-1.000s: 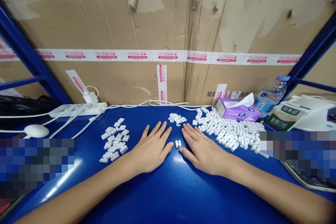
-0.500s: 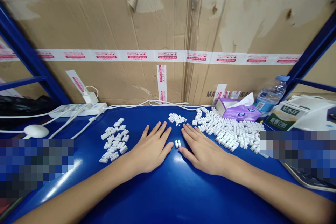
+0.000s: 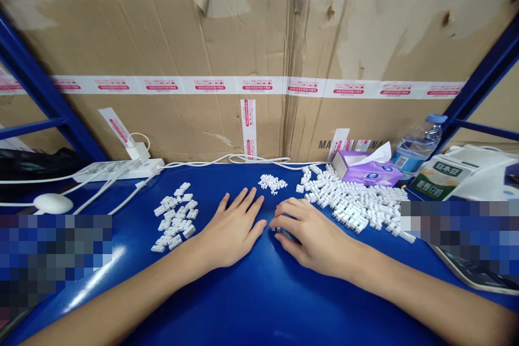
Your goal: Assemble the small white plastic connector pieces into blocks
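Note:
My right hand [image 3: 310, 232] is curled over a small white two-pole wire connector [image 3: 275, 228] near the middle of the blue table [image 3: 259, 297]. Index finger and thumb close round the connector, which is partly hidden under the fingers. My left hand [image 3: 235, 230] lies flat to the left of it, fingers spread, holding nothing. Beyond the fingertips is a little heap of tiny white pieces [image 3: 272, 183]. A large pile of white connectors [image 3: 348, 200] spreads beyond my right hand. More white connectors [image 3: 174, 219] lie left of my left hand.
A purple tissue pack [image 3: 367, 170], a water bottle [image 3: 417, 146] and a printed carton [image 3: 441, 173] stand at the back right. A phone-like device [image 3: 478, 273] lies at the right edge. A power strip [image 3: 121, 170] with white cables is back left. Cardboard [image 3: 182, 27] walls the rear.
My right hand has gone from lying flat beside the connector to arching over it, index finger and thumb brought in round it. My left hand has stayed put.

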The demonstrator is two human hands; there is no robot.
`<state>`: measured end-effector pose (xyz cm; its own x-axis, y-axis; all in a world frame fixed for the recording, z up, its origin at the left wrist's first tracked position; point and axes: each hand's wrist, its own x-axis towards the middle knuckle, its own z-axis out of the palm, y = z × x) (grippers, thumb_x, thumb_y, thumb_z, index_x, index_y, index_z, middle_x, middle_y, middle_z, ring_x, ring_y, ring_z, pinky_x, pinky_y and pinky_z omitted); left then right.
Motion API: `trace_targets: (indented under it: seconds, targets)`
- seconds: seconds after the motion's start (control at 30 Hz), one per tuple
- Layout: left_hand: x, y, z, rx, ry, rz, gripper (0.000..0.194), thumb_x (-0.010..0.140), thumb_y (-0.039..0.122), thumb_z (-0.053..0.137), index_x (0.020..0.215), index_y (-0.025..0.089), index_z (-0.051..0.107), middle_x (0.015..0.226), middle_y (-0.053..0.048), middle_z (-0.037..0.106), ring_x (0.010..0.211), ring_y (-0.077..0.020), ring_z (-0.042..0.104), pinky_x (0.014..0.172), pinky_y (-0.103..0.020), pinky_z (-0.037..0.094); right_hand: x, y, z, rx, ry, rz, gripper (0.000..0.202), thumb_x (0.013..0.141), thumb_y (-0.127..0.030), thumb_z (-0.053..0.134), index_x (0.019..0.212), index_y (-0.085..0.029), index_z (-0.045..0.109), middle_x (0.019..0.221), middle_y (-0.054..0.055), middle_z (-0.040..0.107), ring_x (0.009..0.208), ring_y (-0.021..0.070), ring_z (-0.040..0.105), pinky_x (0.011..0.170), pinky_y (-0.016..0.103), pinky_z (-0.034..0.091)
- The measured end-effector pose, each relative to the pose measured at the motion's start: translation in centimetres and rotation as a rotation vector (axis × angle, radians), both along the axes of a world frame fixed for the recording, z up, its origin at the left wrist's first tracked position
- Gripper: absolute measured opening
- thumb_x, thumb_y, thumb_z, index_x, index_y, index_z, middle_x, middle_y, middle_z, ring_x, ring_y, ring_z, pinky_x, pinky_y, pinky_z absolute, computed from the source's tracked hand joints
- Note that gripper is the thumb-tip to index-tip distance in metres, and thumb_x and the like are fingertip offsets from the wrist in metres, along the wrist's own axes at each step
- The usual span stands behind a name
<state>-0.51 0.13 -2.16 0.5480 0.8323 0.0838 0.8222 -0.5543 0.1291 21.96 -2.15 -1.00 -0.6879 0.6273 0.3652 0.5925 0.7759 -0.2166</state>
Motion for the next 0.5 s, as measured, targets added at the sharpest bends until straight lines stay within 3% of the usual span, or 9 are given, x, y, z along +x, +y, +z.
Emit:
trace_targets:
  seconds: [0.23, 0.5]
  targets:
    - [0.1, 0.0, 0.2, -0.01, 0.026, 0.012, 0.061, 0.105, 0.049, 0.032, 0.157, 0.017, 0.04, 0.166, -0.015, 0.027, 0.154, -0.0377, 0.022, 0.12, -0.066, 0.02, 1.7, 2.1, 0.7, 0.152, -0.23, -0.224, 0.014, 0.095, -0.016, 0.054, 0.086, -0.019, 0.065, 0.091, 0.008, 0.07, 0.094, 0.0265, 0.059, 0.088, 0.044, 0.039]
    - [0.2, -0.2, 0.6, 0.011, 0.061, 0.009, 0.062, 0.105, 0.048, 0.032, 0.157, 0.014, 0.04, 0.165, -0.016, 0.028, 0.154, -0.0371, 0.023, 0.12, -0.066, 0.022, 3.1, 3.1, 0.5, 0.254, -0.374, -0.381, 0.019, 0.09, -0.012, 0.051, 0.099, -0.015, 0.068, 0.107, 0.016, 0.067, 0.103, 0.0342, 0.059, 0.089, 0.05, 0.043]
